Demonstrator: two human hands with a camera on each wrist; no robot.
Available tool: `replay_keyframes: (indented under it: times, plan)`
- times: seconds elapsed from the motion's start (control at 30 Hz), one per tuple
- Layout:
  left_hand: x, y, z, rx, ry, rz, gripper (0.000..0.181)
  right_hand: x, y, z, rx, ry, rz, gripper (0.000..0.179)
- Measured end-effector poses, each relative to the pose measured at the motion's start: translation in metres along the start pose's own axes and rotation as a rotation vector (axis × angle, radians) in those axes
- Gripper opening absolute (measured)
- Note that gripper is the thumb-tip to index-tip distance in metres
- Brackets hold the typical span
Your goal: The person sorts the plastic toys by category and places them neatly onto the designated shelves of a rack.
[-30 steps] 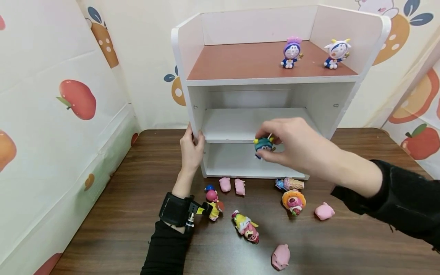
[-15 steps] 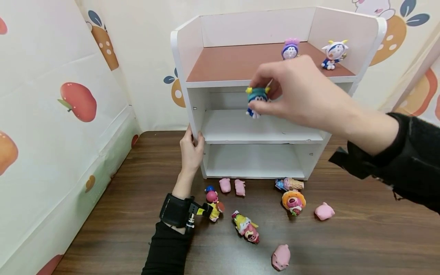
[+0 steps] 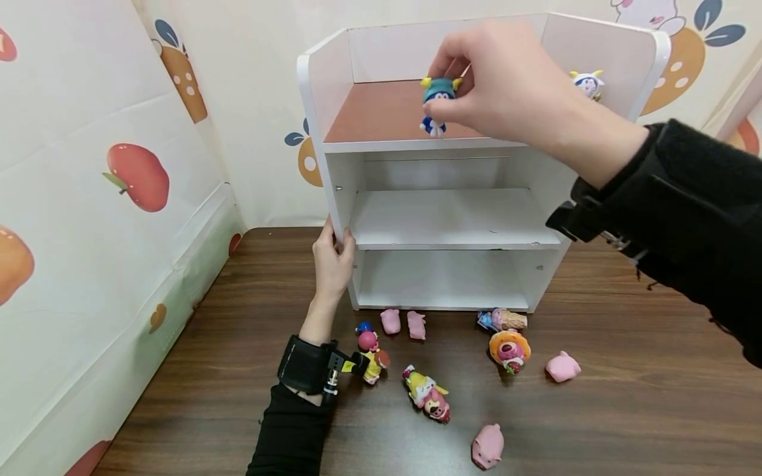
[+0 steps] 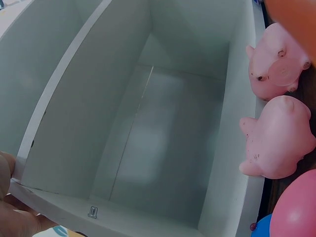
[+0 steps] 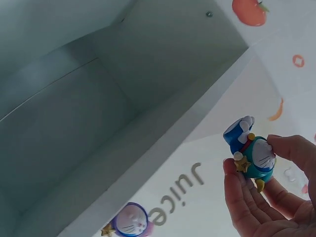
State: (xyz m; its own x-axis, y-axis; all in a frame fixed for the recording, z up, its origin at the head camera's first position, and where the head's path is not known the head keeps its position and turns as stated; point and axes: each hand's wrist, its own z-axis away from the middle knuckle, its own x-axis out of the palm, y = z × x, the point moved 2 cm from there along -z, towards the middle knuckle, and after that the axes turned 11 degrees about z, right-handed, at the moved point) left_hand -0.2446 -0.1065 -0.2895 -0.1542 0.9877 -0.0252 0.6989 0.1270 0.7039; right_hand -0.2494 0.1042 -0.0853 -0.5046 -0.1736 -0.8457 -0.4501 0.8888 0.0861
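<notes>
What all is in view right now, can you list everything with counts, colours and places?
Table: one, brown, beneath everything
Shelf unit: one, white, reddish-brown top, on table
Teal figurine: one, teal and blue, held up near shelf top
White-hooded figurine: one, white, shelf top, right
Purple-hooded figurine: one, purple and blue, shelf top
Pig toys: four, pink, table
Ringed toy: one, orange and pink, table, right of centre
Lying toy: one, blue and tan, just behind it
Left toys: count unclear, blue, pink, yellow, table
Central toys: count unclear, yellow and pink, table
Wall covering: pale, fruit-printed, around table
Sleeves: two, black, arms
Left hand: one, bare, gripping shelf's left side
Right hand: one, bare, pinching teal figurine
</notes>
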Motion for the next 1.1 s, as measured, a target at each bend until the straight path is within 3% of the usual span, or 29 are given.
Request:
replay_keyframes:
  times: [0.23, 0.63, 1.1]
  plan:
    - [0.001, 0.001, 0.000, 0.024, 0.004, -0.014, 0.032, 0.016, 0.017, -0.025, 0.067, -0.017, -0.003, 0.035]
    - [0.002, 0.003, 0.000, 0.023, 0.012, -0.020, 0.031, 0.003, -0.013, -0.018, 0.128, -0.090, -0.060, 0.033]
    - [0.003, 0.002, 0.000, 0.015, 0.001, 0.015, 0.034, 0.012, -0.012, -0.029, 0.153, -0.132, -0.040, 0.035]
